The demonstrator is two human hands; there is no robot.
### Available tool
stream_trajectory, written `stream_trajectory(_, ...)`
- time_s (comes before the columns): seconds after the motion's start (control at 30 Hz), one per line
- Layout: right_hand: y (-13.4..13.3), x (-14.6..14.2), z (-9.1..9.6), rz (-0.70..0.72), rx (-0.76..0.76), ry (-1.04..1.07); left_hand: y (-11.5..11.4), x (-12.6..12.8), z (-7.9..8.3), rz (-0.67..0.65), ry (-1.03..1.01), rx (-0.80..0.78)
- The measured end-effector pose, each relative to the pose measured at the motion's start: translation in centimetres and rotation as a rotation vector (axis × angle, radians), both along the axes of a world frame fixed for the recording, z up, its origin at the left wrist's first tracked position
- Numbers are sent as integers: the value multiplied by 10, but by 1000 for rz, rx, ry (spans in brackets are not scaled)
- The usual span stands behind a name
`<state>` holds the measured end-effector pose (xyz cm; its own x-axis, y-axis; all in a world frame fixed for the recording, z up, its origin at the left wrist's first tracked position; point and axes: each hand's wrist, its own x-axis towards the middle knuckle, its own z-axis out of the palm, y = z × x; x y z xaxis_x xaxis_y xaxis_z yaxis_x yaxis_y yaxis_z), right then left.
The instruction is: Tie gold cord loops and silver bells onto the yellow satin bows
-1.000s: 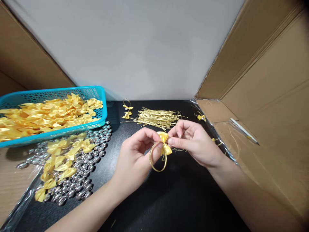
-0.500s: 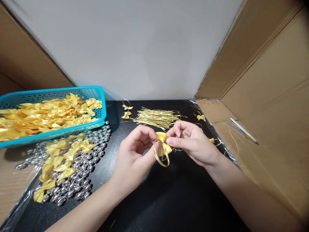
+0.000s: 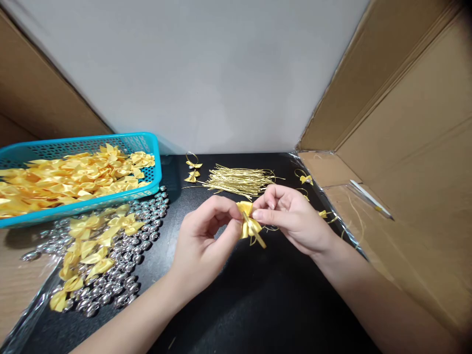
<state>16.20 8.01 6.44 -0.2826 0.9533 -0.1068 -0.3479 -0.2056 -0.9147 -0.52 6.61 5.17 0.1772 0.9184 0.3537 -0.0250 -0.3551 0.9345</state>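
Between my two hands, above the black table, is a yellow ribbon bow (image 3: 245, 209) with a gold cord loop (image 3: 255, 232) at its front, now seen nearly edge-on. My left hand (image 3: 212, 231) pinches the bow's left side between thumb and fingertips. From the other side, my right hand (image 3: 285, 216) is closed on the bow's right edge with thumb and index finger. Just behind the hands lies a bundle of gold cords (image 3: 239, 180). The fingertips cover part of the bow.
A blue basket (image 3: 159, 164) full of yellow bows stands at the left. Before it are silver beads (image 3: 121, 275) with several loose bows (image 3: 99, 265) on top. Bows with cord loops (image 3: 193, 164) lie at the back and right. A white pen-like tool (image 3: 372, 199) rests on cardboard at right.
The gold loop has turned from an open ring facing me to nearly edge-on, tilting down to the right. My left thumb has shifted slightly upward; my right hand has barely moved.
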Motion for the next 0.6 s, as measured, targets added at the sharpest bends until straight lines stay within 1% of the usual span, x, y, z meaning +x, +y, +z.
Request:
stream_trajectory(0.2,-1,-2,0,-5,-1,16,1,-1,5,-29,-16,-37)
stream_trajectory(0.4,-1,-2,0,-7,3,28,2,2,11,31,-3,-126)
stream_trajectory(0.6,-1,-2,1,-5,34,22,2,1,10,40,-5,-154)
